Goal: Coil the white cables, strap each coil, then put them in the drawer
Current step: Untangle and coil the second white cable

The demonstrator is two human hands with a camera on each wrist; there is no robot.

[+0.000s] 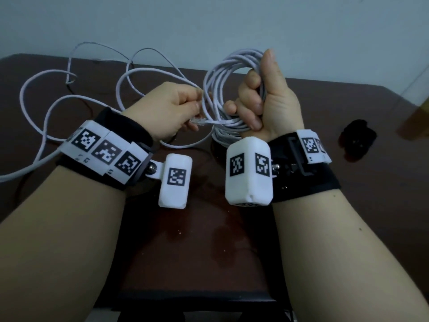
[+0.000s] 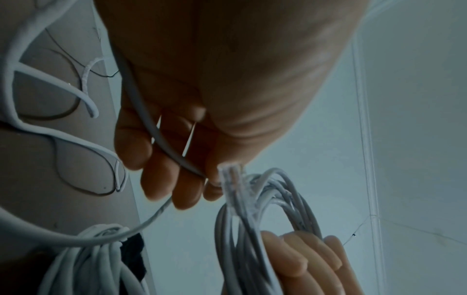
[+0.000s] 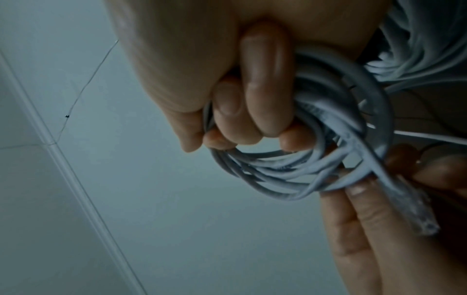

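Observation:
My right hand [image 1: 253, 105] grips a coil of white cable [image 1: 220, 73] upright above the brown table [image 1: 301, 228], fingers curled through the loops [image 3: 252, 111]. My left hand [image 1: 192, 105] pinches the cable's end just behind its clear plug [image 1: 199, 121], beside the coil's lower left. The plug [image 2: 232, 185] shows against the coil [image 2: 265, 219] in the left wrist view, and again as the plug [image 3: 417, 215] below the coil [image 3: 278, 175]. A loose white cable [image 1: 46, 108] sprawls over the table's left. A second bundle of white cable [image 1: 220, 137] lies under my right hand.
A small black object [image 1: 357, 140] lies on the table to the right of my right wrist. The wall [image 1: 209, 24] rises behind the table's far edge. A thin dark wire [image 1: 76, 82] runs among the loose loops at the left.

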